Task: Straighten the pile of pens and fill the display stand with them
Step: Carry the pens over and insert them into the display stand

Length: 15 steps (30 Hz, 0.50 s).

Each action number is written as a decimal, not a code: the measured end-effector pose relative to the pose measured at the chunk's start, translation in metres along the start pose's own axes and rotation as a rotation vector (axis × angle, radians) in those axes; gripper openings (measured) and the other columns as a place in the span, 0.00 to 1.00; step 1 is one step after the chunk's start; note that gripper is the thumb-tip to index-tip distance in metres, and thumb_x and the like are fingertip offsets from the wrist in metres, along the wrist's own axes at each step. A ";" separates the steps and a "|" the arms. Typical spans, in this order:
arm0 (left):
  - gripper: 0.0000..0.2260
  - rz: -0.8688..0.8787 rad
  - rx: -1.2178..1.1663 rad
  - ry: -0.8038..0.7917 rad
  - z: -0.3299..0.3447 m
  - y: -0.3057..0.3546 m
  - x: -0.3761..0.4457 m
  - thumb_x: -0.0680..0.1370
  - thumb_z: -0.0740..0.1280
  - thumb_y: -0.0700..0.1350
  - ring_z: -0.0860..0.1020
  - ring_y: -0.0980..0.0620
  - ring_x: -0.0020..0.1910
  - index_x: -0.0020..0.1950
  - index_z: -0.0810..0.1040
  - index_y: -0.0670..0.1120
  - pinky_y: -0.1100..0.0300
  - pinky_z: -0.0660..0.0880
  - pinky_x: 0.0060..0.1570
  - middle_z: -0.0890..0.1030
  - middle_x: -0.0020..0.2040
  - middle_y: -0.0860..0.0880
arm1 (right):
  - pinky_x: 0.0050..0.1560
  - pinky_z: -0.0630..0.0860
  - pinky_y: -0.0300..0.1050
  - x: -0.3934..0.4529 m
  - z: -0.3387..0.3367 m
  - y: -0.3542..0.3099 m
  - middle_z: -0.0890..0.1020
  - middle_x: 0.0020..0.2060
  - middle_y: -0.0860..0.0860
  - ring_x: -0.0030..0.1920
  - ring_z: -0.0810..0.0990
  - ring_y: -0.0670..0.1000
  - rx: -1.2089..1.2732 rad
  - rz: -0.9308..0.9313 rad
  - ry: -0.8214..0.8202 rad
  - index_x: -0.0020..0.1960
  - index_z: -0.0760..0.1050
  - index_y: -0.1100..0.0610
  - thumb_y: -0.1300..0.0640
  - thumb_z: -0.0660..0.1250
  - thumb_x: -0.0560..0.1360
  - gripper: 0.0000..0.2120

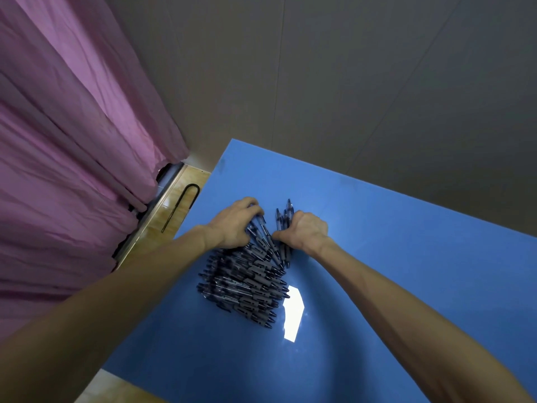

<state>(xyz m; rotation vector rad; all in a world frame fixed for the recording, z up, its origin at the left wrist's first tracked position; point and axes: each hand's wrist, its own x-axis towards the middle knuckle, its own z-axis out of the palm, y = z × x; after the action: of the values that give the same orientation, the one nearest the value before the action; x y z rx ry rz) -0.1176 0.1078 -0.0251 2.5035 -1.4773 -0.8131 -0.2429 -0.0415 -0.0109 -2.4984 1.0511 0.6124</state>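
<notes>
Blue table (377,257) with bare room right of pile of pens (247,277), pile near left edge, left hand (232,225) curled over far pens, right hand (305,228) gripping an upright bundle (284,216), pink curtain (72,141) beyond the edge.

left hand (232,225), right hand (305,228) gripping pens (247,280) (piled)

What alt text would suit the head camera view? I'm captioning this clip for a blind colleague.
Both hands work the far end of a pile of dark pens on a blue table: the left hand grips some of them, and the right hand clutches a bunch pointing away. A pink curtain hangs on the left; no display stand is visible.
</notes>
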 end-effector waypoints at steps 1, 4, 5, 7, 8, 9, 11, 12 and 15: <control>0.29 -0.035 -0.011 0.035 0.000 0.001 -0.002 0.74 0.71 0.39 0.67 0.45 0.72 0.74 0.69 0.48 0.53 0.72 0.62 0.62 0.76 0.49 | 0.38 0.69 0.42 0.000 0.000 0.003 0.76 0.34 0.47 0.37 0.76 0.50 0.013 0.008 -0.002 0.40 0.72 0.52 0.35 0.71 0.70 0.21; 0.27 -0.269 -0.066 0.150 -0.002 -0.001 -0.006 0.77 0.70 0.46 0.68 0.43 0.71 0.74 0.68 0.46 0.48 0.72 0.64 0.63 0.75 0.47 | 0.40 0.69 0.43 -0.001 0.000 0.006 0.74 0.35 0.47 0.38 0.75 0.50 0.036 -0.001 -0.004 0.44 0.70 0.53 0.37 0.71 0.72 0.20; 0.26 -0.343 -0.073 0.150 -0.002 -0.002 -0.006 0.78 0.69 0.48 0.69 0.42 0.69 0.74 0.68 0.45 0.47 0.73 0.64 0.65 0.73 0.45 | 0.40 0.69 0.43 -0.001 0.002 0.005 0.74 0.35 0.47 0.39 0.75 0.51 0.048 -0.009 -0.002 0.45 0.69 0.53 0.38 0.71 0.73 0.19; 0.25 -0.404 -0.084 0.110 -0.002 -0.002 -0.005 0.79 0.68 0.52 0.72 0.41 0.65 0.73 0.68 0.44 0.47 0.74 0.62 0.68 0.70 0.44 | 0.41 0.70 0.44 0.000 0.005 0.004 0.75 0.37 0.48 0.40 0.76 0.52 0.063 -0.022 0.005 0.46 0.70 0.53 0.39 0.70 0.74 0.18; 0.25 -0.397 -0.102 0.098 -0.001 -0.001 -0.004 0.80 0.68 0.53 0.73 0.41 0.64 0.73 0.68 0.44 0.47 0.74 0.61 0.68 0.69 0.44 | 0.42 0.70 0.44 0.000 0.005 0.003 0.75 0.37 0.48 0.41 0.77 0.52 0.065 -0.030 0.002 0.46 0.70 0.53 0.40 0.69 0.75 0.18; 0.25 -0.377 -0.121 0.095 0.000 0.000 -0.003 0.80 0.68 0.53 0.73 0.41 0.64 0.74 0.67 0.44 0.48 0.74 0.62 0.68 0.69 0.44 | 0.42 0.70 0.44 0.001 0.006 0.003 0.75 0.37 0.48 0.42 0.77 0.53 0.070 -0.038 -0.004 0.46 0.70 0.53 0.40 0.69 0.76 0.17; 0.26 -0.338 -0.163 0.103 0.002 0.006 0.000 0.80 0.69 0.52 0.73 0.42 0.65 0.75 0.67 0.44 0.50 0.73 0.63 0.67 0.71 0.44 | 0.43 0.71 0.44 0.002 0.004 0.004 0.75 0.38 0.48 0.43 0.77 0.53 0.068 -0.053 -0.026 0.47 0.71 0.53 0.40 0.68 0.76 0.16; 0.26 -0.324 -0.190 0.110 0.003 0.008 0.002 0.80 0.69 0.51 0.73 0.42 0.65 0.75 0.67 0.45 0.50 0.72 0.64 0.67 0.71 0.45 | 0.44 0.71 0.44 0.002 0.002 0.005 0.76 0.40 0.49 0.44 0.77 0.53 0.055 -0.060 -0.032 0.48 0.71 0.53 0.40 0.68 0.76 0.16; 0.25 -0.270 -0.244 0.125 0.005 0.016 0.008 0.80 0.70 0.50 0.74 0.44 0.66 0.74 0.68 0.45 0.52 0.72 0.64 0.67 0.72 0.46 | 0.46 0.71 0.45 0.001 -0.003 0.014 0.79 0.47 0.52 0.46 0.75 0.55 -0.026 -0.088 -0.027 0.50 0.71 0.54 0.42 0.65 0.78 0.15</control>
<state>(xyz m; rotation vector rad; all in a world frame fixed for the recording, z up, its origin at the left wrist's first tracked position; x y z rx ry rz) -0.1298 0.0936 -0.0259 2.5423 -0.9509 -0.8022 -0.2516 -0.0531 -0.0111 -2.5358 0.9240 0.6359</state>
